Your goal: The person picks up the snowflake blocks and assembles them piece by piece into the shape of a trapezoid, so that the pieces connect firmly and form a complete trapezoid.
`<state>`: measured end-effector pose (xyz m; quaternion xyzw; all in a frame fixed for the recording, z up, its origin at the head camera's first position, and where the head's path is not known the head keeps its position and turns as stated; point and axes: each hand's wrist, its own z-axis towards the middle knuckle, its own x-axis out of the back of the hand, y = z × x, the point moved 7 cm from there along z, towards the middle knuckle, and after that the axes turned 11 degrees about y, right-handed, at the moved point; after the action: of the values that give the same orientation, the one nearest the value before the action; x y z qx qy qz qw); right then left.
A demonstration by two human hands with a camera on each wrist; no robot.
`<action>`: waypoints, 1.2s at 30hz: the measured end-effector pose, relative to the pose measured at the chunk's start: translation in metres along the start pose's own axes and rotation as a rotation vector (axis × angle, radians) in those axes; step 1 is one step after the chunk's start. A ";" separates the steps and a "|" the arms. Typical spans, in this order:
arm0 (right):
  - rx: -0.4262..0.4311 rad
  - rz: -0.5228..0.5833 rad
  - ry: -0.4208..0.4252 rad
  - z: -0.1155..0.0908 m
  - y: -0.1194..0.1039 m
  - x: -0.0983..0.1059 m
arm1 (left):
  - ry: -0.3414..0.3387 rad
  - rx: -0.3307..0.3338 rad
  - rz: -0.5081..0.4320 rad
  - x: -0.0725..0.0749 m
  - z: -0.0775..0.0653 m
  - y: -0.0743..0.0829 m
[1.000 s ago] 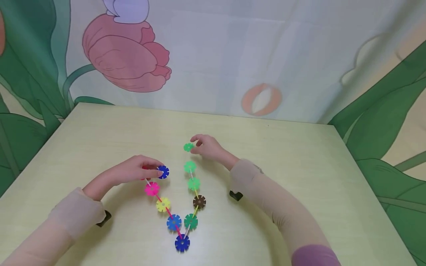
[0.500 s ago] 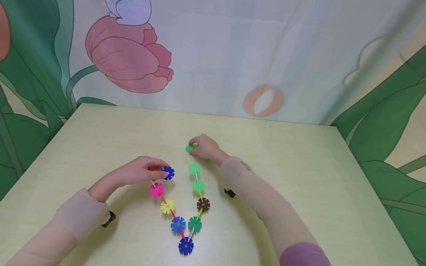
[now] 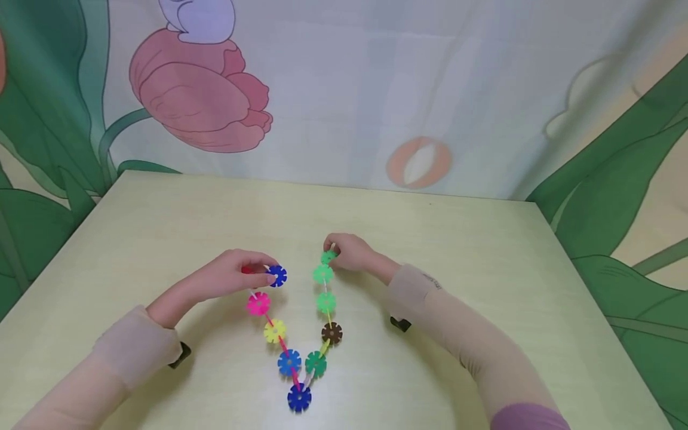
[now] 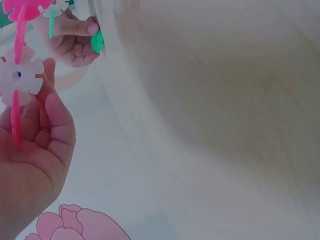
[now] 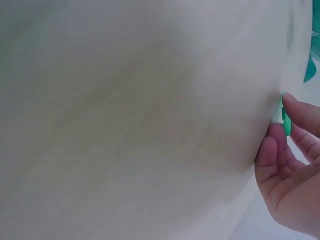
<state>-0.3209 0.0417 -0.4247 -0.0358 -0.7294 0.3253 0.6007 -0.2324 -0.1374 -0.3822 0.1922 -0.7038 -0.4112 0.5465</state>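
Note:
A V-shaped chain of notched plastic snowflake discs lies on the table, with a dark blue disc point(image 3: 299, 398) at its near point. At the left arm's far end, my left hand point(image 3: 228, 276) pinches a blue disc point(image 3: 276, 276); a red disc point(image 3: 246, 270) shows beneath the fingers. A white disc point(image 4: 31, 75) by that hand appears in the left wrist view. My right hand point(image 3: 355, 253) pinches a loose-looking green disc point(image 3: 328, 257) just beyond the light green disc point(image 3: 323, 274) ending the right arm. Whether those two discs touch, I cannot tell.
Along the chain sit a pink disc point(image 3: 259, 303), a yellow disc point(image 3: 275, 331) and a brown disc point(image 3: 331, 333), joined by edge-on pieces. A printed curtain point(image 3: 333, 89) hangs behind the pale table point(image 3: 462, 251).
My right hand has taken hold of the green disc and brought it nearer and rightward, up to the chain's right end. The left hand keeps its grip on the blue disc.

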 end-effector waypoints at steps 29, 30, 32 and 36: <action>-0.015 0.573 0.217 -0.088 -0.001 0.077 | 0.061 -0.072 -0.007 -0.028 0.031 0.043; -0.011 0.582 0.205 -0.089 -0.005 0.075 | 0.058 -0.074 -0.009 -0.028 0.032 0.044; -0.004 0.600 0.184 -0.092 -0.012 0.069 | 0.052 -0.081 -0.009 -0.029 0.032 0.046; 0.004 0.621 0.168 -0.092 -0.017 0.059 | 0.046 -0.099 -0.009 -0.030 0.033 0.050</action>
<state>-0.2486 0.0940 -0.3592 -0.2823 -0.6307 0.4907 0.5308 -0.2440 -0.0739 -0.3631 0.1776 -0.6691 -0.4434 0.5694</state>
